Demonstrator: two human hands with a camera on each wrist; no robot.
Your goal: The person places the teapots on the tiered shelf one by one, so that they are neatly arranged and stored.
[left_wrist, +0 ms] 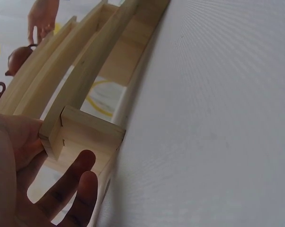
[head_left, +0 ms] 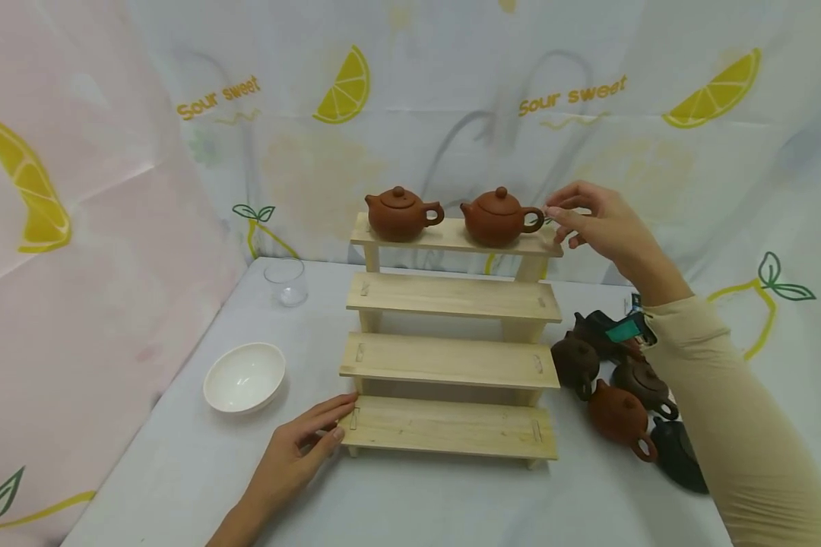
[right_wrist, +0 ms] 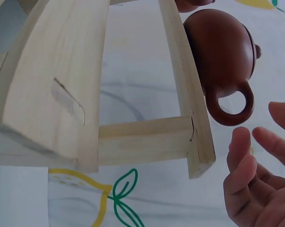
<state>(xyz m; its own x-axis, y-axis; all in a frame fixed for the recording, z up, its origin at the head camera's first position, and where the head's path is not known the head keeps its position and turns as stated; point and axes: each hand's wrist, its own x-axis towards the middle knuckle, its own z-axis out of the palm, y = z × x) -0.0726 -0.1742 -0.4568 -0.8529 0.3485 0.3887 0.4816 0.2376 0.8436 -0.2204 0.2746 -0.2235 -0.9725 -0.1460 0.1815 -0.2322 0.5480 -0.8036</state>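
Note:
Two reddish-brown clay teapots stand on the top board of a four-step wooden stand [head_left: 451,294], a left teapot [head_left: 398,216] and a right teapot [head_left: 494,219]. My right hand [head_left: 598,220] is beside the right teapot's handle, fingers loosely bent. In the right wrist view, a small gap shows between those fingertips [right_wrist: 247,165] and the handle of this teapot [right_wrist: 220,52]. Low at the stand's left end, my left hand [head_left: 299,448] touches the bottom board with thumb and extended fingers. Two of its fingers [left_wrist: 88,184] reach out beneath the board's end in the left wrist view.
Several dark and reddish teapots [head_left: 618,412] crowd together right of the stand, partly behind my right sleeve [head_left: 759,425]. A white bowl [head_left: 245,377] and a clear glass cup [head_left: 287,282] sit on the left. Lemon-print cloth [head_left: 438,144] hangs behind.

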